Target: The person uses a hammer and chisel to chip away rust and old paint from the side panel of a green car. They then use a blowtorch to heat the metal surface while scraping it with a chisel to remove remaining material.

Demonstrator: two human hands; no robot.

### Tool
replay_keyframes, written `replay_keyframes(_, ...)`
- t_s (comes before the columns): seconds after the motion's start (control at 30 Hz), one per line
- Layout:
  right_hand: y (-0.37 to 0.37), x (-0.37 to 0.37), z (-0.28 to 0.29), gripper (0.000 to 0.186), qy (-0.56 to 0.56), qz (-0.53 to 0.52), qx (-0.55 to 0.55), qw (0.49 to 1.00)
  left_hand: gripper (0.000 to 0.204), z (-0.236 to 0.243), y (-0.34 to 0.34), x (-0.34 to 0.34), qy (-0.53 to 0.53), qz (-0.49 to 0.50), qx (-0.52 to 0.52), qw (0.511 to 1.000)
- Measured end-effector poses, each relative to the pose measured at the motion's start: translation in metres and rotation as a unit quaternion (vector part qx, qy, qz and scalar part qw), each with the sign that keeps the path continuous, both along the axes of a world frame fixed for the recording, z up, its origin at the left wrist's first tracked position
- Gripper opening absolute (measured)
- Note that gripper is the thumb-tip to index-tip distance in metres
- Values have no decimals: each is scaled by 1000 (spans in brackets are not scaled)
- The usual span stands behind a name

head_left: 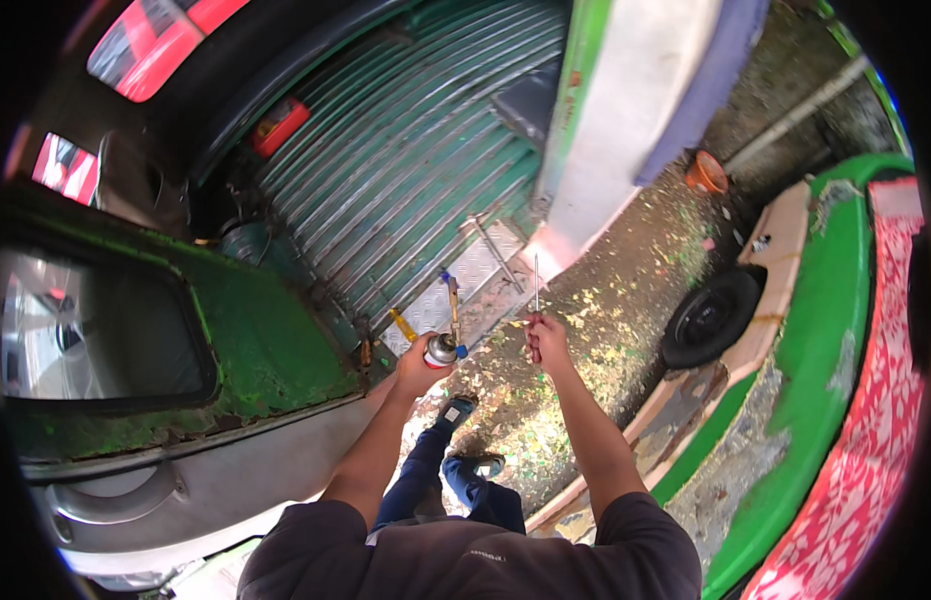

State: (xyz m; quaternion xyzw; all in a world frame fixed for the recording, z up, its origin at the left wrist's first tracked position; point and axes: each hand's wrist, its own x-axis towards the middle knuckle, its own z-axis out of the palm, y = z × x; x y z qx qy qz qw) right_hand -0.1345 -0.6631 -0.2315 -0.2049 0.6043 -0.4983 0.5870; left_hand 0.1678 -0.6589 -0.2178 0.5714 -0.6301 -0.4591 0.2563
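My left hand is closed around a gas canister with a silvery top and a red-and-white side. A brass-coloured torch nozzle rises from it, with blue at its far end and a blue knob beside the can. In my right hand a thin metal rod points away from me, like a screwdriver shaft; the fingers hide its lower end. The hands are apart, both in front of the vehicle's open doorway. Just beyond the canister, a yellow-handled tool lies on a patterned metal plate.
A T-shaped metal bar rests across the sill of the ribbed green vehicle floor. Deeper inside are a red container and a dark box. A rusty green door stands left. At right are an orange bucket, a tyre and another green vehicle.
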Motion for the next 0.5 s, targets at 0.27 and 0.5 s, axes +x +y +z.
replay_keyframes(0.27, 212, -44, 150, 34, 34, -142, -4, 989, 73, 76, 36, -76, 76, -227, -23, 971)
replay_keyframes(0.5, 387, -5, 228, 37, 123, -324, 18, 938, 75, 146, 91, -179, 145, -485, -61, 860)
